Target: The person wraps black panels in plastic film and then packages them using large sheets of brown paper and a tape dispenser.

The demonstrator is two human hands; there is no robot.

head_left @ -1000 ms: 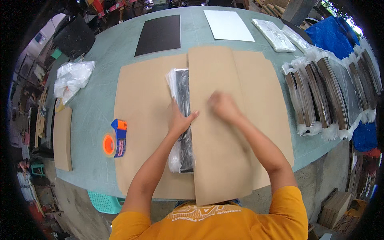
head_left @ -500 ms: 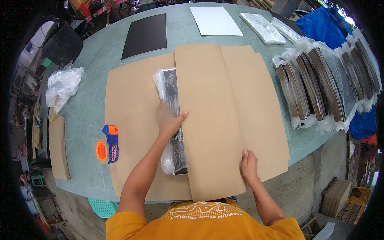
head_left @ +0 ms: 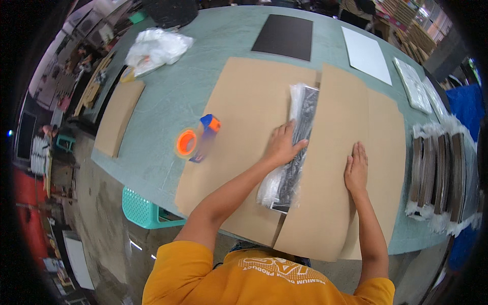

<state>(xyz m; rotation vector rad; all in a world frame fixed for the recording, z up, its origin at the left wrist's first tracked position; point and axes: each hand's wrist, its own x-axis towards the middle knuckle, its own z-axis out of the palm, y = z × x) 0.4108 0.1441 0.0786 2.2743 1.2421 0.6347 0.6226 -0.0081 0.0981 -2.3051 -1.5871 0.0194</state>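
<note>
Already one cardboard flap [head_left: 330,152] lies folded over the plastic-wrapped panel [head_left: 297,147]; the right hand [head_left: 356,170] presses it flat-fingered, the left hand [head_left: 279,147] rests open on the panel. Remaining flap unfolded, tape dispenser [head_left: 195,145] untouched.

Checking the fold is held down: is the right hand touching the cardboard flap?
Touching. The head view shows the right hand lying flat, palm down, on the folded cardboard flap, no gap visible beneath the fingers.
</note>
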